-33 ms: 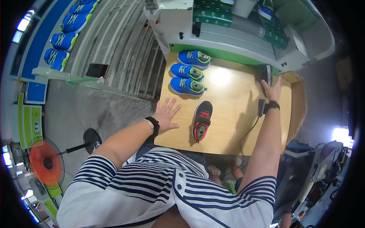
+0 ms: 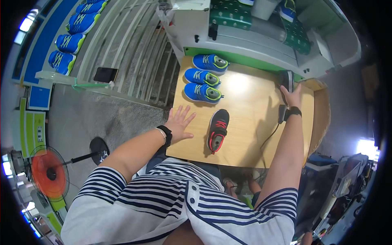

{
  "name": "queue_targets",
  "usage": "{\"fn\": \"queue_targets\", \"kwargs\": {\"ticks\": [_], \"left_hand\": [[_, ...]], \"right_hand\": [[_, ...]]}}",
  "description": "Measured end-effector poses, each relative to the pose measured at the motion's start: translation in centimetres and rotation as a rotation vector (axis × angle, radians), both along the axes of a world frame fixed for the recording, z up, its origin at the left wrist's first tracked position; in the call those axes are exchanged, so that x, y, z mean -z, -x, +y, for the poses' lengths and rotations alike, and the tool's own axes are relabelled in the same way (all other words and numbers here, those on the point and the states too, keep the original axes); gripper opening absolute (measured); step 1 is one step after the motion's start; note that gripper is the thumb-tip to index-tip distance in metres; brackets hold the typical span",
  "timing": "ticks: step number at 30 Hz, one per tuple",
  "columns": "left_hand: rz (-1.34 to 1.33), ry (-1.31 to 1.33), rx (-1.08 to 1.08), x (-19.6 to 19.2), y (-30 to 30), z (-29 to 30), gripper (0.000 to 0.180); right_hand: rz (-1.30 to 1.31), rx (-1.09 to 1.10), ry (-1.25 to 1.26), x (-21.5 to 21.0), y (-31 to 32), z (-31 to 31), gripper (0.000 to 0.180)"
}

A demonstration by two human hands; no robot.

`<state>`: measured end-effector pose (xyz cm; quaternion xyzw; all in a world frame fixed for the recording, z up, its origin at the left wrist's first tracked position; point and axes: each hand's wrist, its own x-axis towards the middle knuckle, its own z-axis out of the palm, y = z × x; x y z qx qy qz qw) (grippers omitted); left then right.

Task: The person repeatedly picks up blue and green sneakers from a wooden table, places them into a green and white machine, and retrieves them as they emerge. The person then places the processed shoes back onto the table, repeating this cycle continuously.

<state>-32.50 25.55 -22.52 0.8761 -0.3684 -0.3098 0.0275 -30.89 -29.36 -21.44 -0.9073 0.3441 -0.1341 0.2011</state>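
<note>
Left hand (image 2: 179,123) lies flat with fingers spread on the wooden table (image 2: 249,134); right hand (image 2: 292,97) grips a dark handheld tool (image 2: 288,81). Black-and-red shoe (image 2: 217,130) between them appears light and soft-uppered, likely best grasped at heel or sole.

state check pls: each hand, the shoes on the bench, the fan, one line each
left hand: open, flat on the wooden table, holding nothing
right hand: reaching to a dark device at the table's far edge
black shoe: upright, alone, untouched
three blue shoes: upright, side by side
fan: spin unclear

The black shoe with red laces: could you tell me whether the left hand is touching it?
Apart: the head view shows bare wood between the left hand and the black shoe.
</note>
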Motion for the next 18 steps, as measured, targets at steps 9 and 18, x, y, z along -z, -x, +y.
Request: {"fn": "queue_targets", "kwargs": {"ticks": [9, 18], "left_hand": [[-0.015, 0.026, -0.009, 0.3, 0.2, 0.1, 0.097], [-0.009, 0.015, -0.022, 0.7, 0.0, 0.6, 0.099]], "right_hand": [[0.036, -0.157, -0.009, -0.5, 0.5, 4.5, 0.066], [-0.504, -0.059, -0.462, -0.3, 14.9, 16.8, 0.102]]}}
